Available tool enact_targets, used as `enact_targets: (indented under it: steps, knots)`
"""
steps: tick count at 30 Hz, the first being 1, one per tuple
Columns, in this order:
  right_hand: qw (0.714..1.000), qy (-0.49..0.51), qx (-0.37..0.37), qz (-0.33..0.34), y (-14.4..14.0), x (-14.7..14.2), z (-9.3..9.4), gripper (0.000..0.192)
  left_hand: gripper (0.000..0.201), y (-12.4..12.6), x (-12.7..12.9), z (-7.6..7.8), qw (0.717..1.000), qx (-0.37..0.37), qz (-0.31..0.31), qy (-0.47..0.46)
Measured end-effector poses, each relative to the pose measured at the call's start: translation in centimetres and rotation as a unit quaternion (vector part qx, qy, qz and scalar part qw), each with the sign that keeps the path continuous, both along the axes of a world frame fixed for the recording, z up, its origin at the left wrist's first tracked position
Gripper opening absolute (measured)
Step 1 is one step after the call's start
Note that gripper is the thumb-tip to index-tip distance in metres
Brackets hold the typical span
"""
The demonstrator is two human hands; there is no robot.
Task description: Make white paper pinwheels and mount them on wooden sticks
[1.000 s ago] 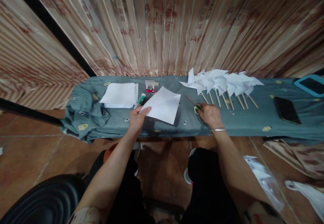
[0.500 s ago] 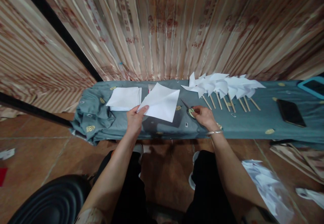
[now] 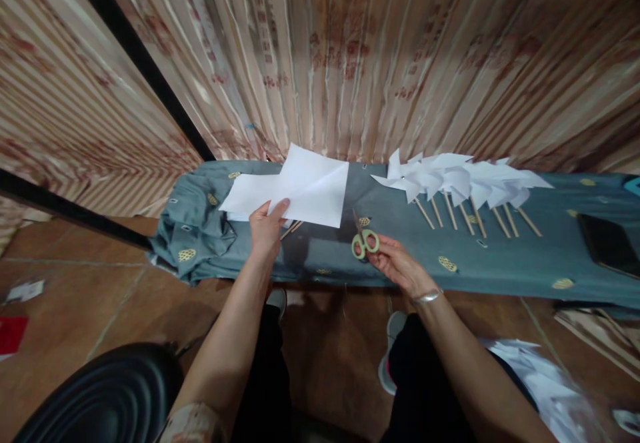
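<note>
My left hand (image 3: 267, 229) pinches the lower left corner of a white paper sheet (image 3: 317, 186), which is raised and has a faint diagonal crease. A stack of white paper (image 3: 247, 193) lies partly behind that sheet. Two thin wooden sticks (image 3: 291, 229) show under its lower edge. In my right hand (image 3: 395, 259) is a pair of scissors (image 3: 365, 243) with light green handles, held by one handle with the blades pointing away from me. Right of the scissors, several white paper pinwheels (image 3: 455, 179) on wooden sticks lie overlapping in a row.
A green patterned cloth (image 3: 415, 256) covers the long narrow table. A dark phone (image 3: 613, 243) lies at its right. Behind stands a striped curtain (image 3: 340, 63), with a black pole (image 3: 145, 63) at left. A black round stool (image 3: 100, 396) and a bag of white paper (image 3: 543, 376) are on the floor.
The sheet in my left hand has turned more upright and shifted up and left over the stack. The scissors have lifted and swung, blades now pointing away. The view has shifted slightly left.
</note>
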State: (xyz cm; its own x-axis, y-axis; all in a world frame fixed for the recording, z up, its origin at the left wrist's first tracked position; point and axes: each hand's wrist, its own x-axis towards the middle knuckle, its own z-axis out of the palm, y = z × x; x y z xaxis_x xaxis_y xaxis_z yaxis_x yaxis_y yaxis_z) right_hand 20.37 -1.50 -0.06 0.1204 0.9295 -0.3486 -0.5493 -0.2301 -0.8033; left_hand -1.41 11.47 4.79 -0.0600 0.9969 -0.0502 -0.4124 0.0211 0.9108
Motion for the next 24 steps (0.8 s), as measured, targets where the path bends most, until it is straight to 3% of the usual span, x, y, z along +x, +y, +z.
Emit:
enact_targets:
  steps: [5, 12, 19, 24]
  knots:
    - [0.999, 0.024, 0.007, 0.032, -0.1, -1.0, -0.6, 0.027, 0.037, 0.5, 0.4, -0.9, 1.0, 0.011, -0.004, 0.002]
    - [0.997, 0.041, -0.021, 0.056, -0.8, -1.7, 0.3, 0.027, 0.032, 1.5, 0.9, -1.4, 1.0, 0.027, -0.007, 0.009]
    - [0.998, 0.009, -0.036, 0.045, -1.6, -2.1, 0.6, 0.037, 0.03, 1.6, 0.1, -1.0, 0.999, 0.023, 0.002, 0.037]
    - [0.992, -0.058, 0.021, 0.114, -2.1, -2.5, 1.1, 0.054, 0.028, 2.0, -0.3, -1.0, 0.999, 0.041, 0.003, 0.035]
